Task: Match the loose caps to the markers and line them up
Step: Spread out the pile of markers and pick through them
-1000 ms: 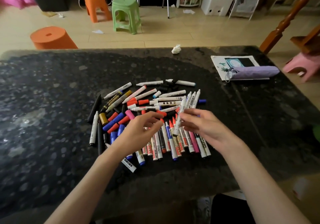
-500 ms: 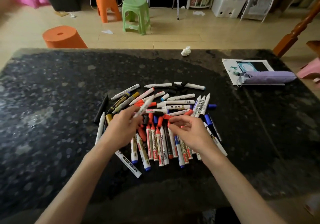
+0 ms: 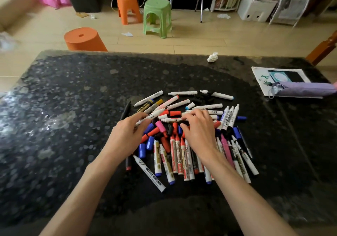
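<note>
White marker [image 3: 153, 115] now pinched in left hand [image 3: 127, 135], no longer in right. Right hand [image 3: 198, 131], fingers apart, rests on pile [image 3: 175, 155], probably seeking a match.

Left hand [image 3: 127, 137] curled (a pinch), right hand [image 3: 198, 131] palm-down, splayed, forearms forward.

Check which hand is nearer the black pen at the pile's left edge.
Left. The left hand sits just beside the black pen; the right hand is across the marker pile, well to its right.

Marker [image 3: 149, 117] in left hand [image 3: 127, 137] (formerly right hand [image 3: 198, 133])
</note>
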{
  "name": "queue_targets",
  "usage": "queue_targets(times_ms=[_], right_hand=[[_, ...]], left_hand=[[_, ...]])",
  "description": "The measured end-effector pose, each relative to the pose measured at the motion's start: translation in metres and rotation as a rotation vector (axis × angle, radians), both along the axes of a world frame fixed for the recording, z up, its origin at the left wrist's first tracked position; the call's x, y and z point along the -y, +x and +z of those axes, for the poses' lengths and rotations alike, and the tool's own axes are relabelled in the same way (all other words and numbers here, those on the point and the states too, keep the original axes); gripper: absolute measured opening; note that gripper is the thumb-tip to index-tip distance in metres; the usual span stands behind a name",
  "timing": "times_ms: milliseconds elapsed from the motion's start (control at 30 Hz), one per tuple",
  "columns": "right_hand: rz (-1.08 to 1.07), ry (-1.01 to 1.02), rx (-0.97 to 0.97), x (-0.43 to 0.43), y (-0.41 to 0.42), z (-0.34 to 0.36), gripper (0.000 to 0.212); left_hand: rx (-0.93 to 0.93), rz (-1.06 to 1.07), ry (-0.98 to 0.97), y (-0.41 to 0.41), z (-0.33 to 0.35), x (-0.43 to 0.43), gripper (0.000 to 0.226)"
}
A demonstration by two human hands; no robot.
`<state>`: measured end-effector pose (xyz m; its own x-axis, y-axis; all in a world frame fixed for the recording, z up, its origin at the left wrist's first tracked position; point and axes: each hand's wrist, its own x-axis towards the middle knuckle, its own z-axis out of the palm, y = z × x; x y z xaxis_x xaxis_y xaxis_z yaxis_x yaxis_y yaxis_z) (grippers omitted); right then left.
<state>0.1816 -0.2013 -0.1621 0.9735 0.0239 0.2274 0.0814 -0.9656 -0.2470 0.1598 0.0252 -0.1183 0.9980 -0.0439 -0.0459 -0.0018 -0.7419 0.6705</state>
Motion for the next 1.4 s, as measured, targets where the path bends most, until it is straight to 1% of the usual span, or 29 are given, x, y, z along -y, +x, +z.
queue_targets(times_ms=[100,167,233,333,367,467,600,700,900,1067,1167,1267,1400], right_hand=[[0.022,-0.055,0.001,-0.003,0.001,0.001,0.026],[0.035,0.023,0.002,-0.005,0.000,0.005,0.025],[0.011,0.236,-0.023,-0.003,-0.004,0.014,0.022],[-0.037,0.683,-0.156,0.008,-0.017,0.030,0.018],[-0.036,0.777,-0.188,0.012,-0.024,0.034,0.018],[-0.015,0.878,-0.199,0.023,-0.040,0.040,0.021],[0.043,1.020,-0.225,0.028,-0.048,0.051,0.019],[0.098,0.999,-0.223,0.035,-0.051,0.056,0.023],[0.123,0.954,-0.240,0.042,-0.053,0.059,0.030],[0.106,0.971,-0.224,0.037,-0.053,0.057,0.024],[0.086,0.971,-0.177,0.036,-0.052,0.056,0.022],[0.075,0.976,-0.146,0.036,-0.051,0.055,0.022],[0.084,0.973,-0.157,0.032,-0.051,0.055,0.024]], left_hand=[[-0.012,-0.014,-0.004,0.000,-0.001,-0.007,0.025],[-0.010,-0.025,0.003,0.000,-0.002,-0.009,0.025],[-0.010,-0.029,0.004,0.001,-0.002,-0.009,0.024],[-0.009,-0.044,-0.001,0.001,0.000,-0.004,0.023],[-0.008,-0.057,-0.003,0.000,0.001,-0.002,0.023],[0.009,-0.107,-0.022,0.000,0.003,0.006,0.024],[0.036,-0.166,-0.044,0.001,-0.001,0.013,0.026],[0.029,-0.199,-0.047,0.003,-0.005,0.013,0.029],[0.030,-0.235,-0.050,0.006,-0.007,0.021,0.028],[0.049,-0.259,-0.088,0.007,-0.007,0.027,0.031],[0.054,-0.253,-0.085,0.008,-0.007,0.026,0.031],[0.051,-0.248,-0.080,0.008,-0.006,0.023,0.030],[0.051,-0.269,-0.074,0.006,-0.005,0.022,0.030]])
